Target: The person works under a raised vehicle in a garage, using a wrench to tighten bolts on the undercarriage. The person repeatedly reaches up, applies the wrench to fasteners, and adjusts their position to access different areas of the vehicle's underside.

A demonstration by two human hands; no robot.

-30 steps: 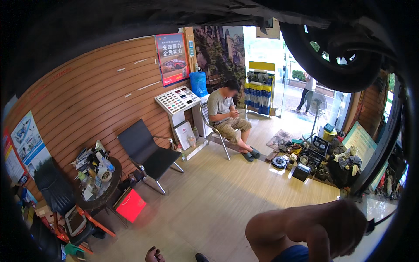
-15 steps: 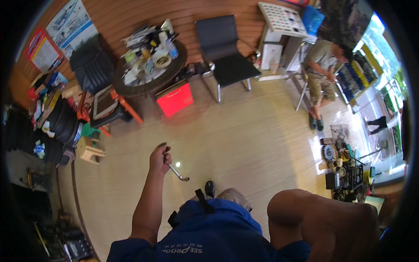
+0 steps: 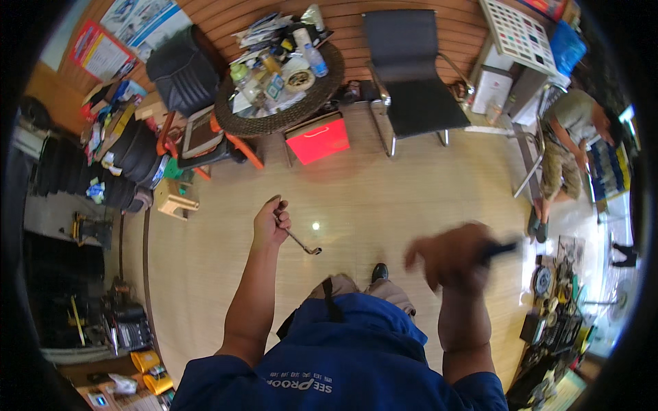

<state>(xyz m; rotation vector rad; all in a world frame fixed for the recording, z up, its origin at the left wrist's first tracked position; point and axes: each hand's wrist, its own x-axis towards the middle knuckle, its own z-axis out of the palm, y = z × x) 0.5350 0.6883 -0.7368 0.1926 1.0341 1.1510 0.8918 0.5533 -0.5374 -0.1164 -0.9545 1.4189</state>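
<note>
My left hand (image 3: 272,222) is closed around a slim metal wrench (image 3: 301,244) with a bent end, held out over the floor in front of me. The bent end points right and slightly toward me. My right hand (image 3: 456,257) is raised at the right, smeared by motion. A short dark object (image 3: 502,249) sticks out of its right side, too blurred to name. The two hands are well apart, and neither touches any furniture.
Ahead stands a cluttered round wicker table (image 3: 288,123) with a red bag (image 3: 319,142) below it. Black chairs (image 3: 421,103) line the wall. A person (image 3: 565,140) sits far right. Machine parts (image 3: 552,294) lie at right, stacked tires (image 3: 86,171) and a small stool (image 3: 177,198) at left.
My right hand has swung from close by at the lower right to farther forward and left. The left hand still holds the wrench. The view has shifted, so the room sits farther right.
</note>
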